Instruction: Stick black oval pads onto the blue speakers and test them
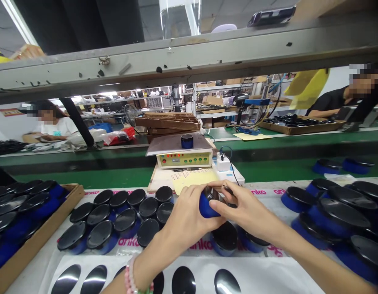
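Near the middle of the view, my left hand (189,208) is wrapped round a blue cup-shaped piece (206,207) with a dark, glossy top. From the other side my right hand (242,206) has its fingers bent over that same piece, touching its top. Just below my hands stand more blue pieces with black tops, one of them (225,238) directly under my right hand. To the left, several similar pieces (99,234) sit in rows on the white printed sheet (124,251). A white sheet with black ovals (183,280) lies at the front edge.
At left is a cardboard box (38,241) of blue pieces; more pieces (342,212) cluster at right. A control box (185,159) bears one blue piece (187,141). A metal shelf beam (207,53) crosses above. Two people (58,124) sit beyond the green conveyor (124,171).
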A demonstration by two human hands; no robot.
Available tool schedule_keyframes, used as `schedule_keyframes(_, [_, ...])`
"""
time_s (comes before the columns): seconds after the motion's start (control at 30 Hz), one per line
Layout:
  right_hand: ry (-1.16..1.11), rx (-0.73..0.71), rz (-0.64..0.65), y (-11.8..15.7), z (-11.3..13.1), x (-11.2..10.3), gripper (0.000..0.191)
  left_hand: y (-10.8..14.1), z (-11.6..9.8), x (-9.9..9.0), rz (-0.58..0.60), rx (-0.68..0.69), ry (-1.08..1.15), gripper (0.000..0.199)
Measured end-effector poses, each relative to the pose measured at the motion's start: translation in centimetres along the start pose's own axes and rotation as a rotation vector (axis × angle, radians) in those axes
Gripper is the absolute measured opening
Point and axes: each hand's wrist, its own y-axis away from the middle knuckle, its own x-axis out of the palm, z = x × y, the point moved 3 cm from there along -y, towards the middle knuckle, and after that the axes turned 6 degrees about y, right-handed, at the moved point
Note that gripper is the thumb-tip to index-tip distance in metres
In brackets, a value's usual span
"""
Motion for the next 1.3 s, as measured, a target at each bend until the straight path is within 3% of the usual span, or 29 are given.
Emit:
schedule_keyframes(0.2, [0.141, 0.061, -0.094, 0.5, 0.6, 0.8, 0.024, 0.7, 0.2, 0.6, -0.028, 0.057, -0.120, 0.047])
schedule_keyframes(0.27, [0.170, 0.058, -0.061, 0.5, 0.5, 0.9, 0.027, 0.7, 0.7, 0.9, -0.014, 0.073, -0.163, 0.048])
schedule_keyframes(0.37, [0.123, 0.020, -0.002, 0.1, -0.2, 0.5, 0.039, 0.1, 2.4, 0.9, 0.030, 0.059, -0.197, 0.048])
schedule_keyframes(0.47, [0.106, 0.018, -0.079, -0.2, -1.2, -0.7, 0.046, -0.7, 4.9, 0.5, 0.089, 0.029, -0.232, 0.051])
schedule_keyframes(0.57, [0.177, 0.060, -0.121, 0.0, -1.9, -1.5, 0.040, -1.0, 7.1, -0.3, 0.138, 0.018, -0.321, 0.056])
schedule_keyframes(0.73, [0.374, 0.085, -0.030, 1.6, -2.5, -1.5, 0.027, -0.8, 8.9, -1.9, 0.156, -0.017, -0.445, 0.045])
schedule_keyframes(0.87, [0.479, 0.081, 0.130, 4.0, -2.4, -0.8, 0.019, -0.1, 7.8, -2.2, 0.125, -0.042, -0.495, 0.054])
schedule_keyframes(0.97, [0.507, 0.054, 0.263, 5.3, -2.1, 0.8, 0.021, 1.7, 5.9, -0.9, 0.197, -0.023, -0.415, 0.074])
schedule_keyframes(1.1, [0.544, -0.030, 0.273, 4.8, -1.9, 2.6, 0.024, 4.5, 4.2, 2.2, 0.423, -0.059, -0.098, 0.088])
schedule_keyframes(1.3, [0.525, -0.050, 0.136, 3.1, -1.9, 3.1, 0.027, 4.4, 5.2, 4.8, 0.264, -0.030, 0.148, 0.090])
